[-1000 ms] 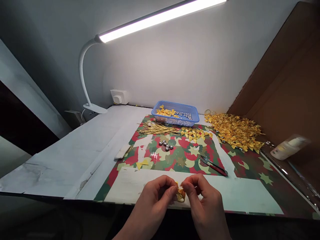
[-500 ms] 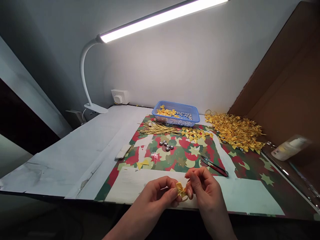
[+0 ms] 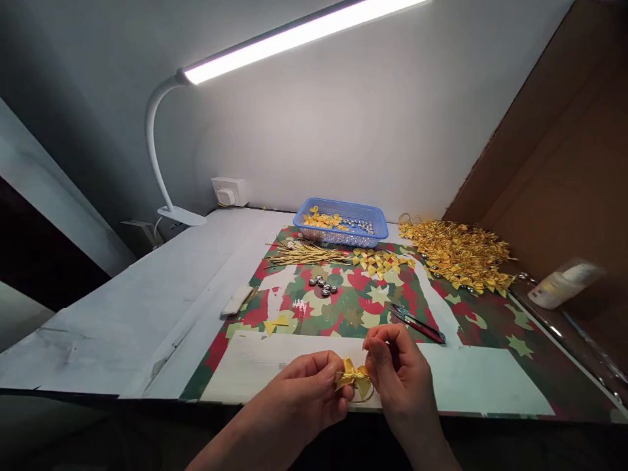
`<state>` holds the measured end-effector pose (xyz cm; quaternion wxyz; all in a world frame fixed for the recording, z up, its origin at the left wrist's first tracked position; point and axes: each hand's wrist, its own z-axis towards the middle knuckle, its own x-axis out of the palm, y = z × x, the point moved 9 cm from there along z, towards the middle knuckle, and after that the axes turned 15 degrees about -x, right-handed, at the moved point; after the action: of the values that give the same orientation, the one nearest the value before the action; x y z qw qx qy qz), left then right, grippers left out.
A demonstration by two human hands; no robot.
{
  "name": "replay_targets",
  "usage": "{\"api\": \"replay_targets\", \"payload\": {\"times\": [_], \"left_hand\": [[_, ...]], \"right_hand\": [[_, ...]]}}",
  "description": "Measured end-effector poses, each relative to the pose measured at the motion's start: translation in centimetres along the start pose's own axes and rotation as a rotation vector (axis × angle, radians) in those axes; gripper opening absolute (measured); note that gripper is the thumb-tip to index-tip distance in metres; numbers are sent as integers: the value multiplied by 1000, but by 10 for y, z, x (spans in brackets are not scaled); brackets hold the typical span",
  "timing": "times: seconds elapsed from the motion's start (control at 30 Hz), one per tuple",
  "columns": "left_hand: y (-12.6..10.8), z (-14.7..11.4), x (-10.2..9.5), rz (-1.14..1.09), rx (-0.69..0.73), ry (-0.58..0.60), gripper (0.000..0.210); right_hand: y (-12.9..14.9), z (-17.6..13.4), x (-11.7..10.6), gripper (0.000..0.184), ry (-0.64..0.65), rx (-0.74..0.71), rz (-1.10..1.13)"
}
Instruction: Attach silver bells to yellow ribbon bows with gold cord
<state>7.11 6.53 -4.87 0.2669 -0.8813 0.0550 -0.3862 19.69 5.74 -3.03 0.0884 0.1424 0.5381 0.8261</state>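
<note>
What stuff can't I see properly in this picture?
All in the head view:
- Left edge of the gold bow: hidden by the left hand.
- Whether the right hand grips the gold loop: its own fingers hide that.
- Writing on the bottle: too small and blurred.
- Lamp's right end: cut off by the top edge.

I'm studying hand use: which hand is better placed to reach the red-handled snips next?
Likely the right hand: the snips lie just beyond it, farther from the left hand, which has the gold bow in its grip.

A bright bar lamp (image 3: 304, 42) lights the grey wall (image 3: 314, 131) behind a partly white-covered table (image 3: 147, 307).
</note>
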Motion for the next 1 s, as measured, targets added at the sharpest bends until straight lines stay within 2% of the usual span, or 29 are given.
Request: {"api": "replay_targets", "payload": {"times": [0.13, 0.33, 0.53, 0.8, 1.0], "left_hand": [[-2, -2, 2, 28, 24, -61, 25], [-14, -3, 3, 212, 136, -152, 34], [-22, -6, 6, 368, 214, -192, 36], [-27, -11, 7, 376, 263, -239, 33], [-34, -14, -4, 349, 296, -318, 31]], "right_hand": [[2, 1, 0, 27, 40, -68, -38], [6, 0, 3, 24, 104, -144, -65], [11, 2, 8, 28, 134, -104, -11], [16, 2, 4, 31, 66, -54, -3], [28, 12, -22, 30, -44, -52, -42]]}}
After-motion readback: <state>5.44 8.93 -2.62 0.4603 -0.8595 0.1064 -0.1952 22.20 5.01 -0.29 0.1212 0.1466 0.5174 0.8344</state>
